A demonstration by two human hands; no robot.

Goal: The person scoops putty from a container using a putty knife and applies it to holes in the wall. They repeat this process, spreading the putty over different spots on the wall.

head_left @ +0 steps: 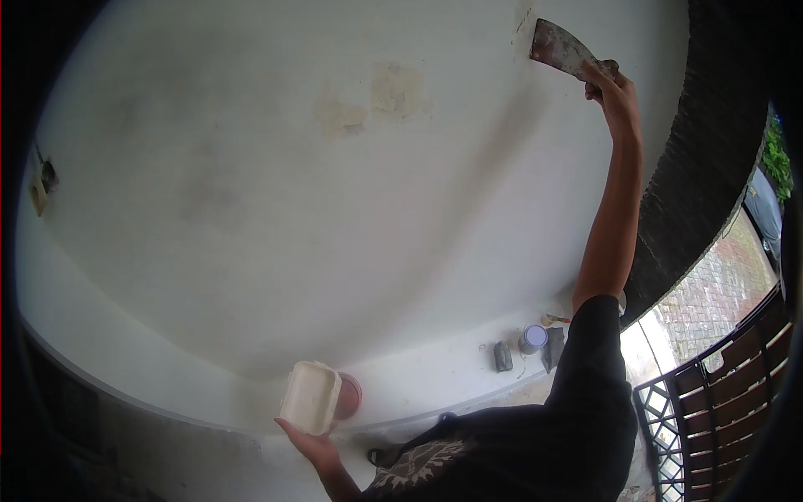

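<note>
High at the upper right, my right hand (611,88) is closed round the handle of a wide putty knife (562,48). Its stained blade lies at the white wall (335,217), beside a small cracked patch (524,29). Low in the view, my left hand (311,442) grips a shallow off-white plastic tray (311,397) by its lower edge. The tray is tilted so that its inside shows. Whether any filler is in it I cannot make out. Behind the tray a reddish bucket (350,396) is partly hidden.
On the ledge (435,381) stand a lidded tin (533,339), a dark block (503,356) and a dark flat piece (553,349). Beige patches (396,90) mark the wall. A fixture with wires (42,184) sits at far left. A dark slatted gate (728,389) stands at lower right.
</note>
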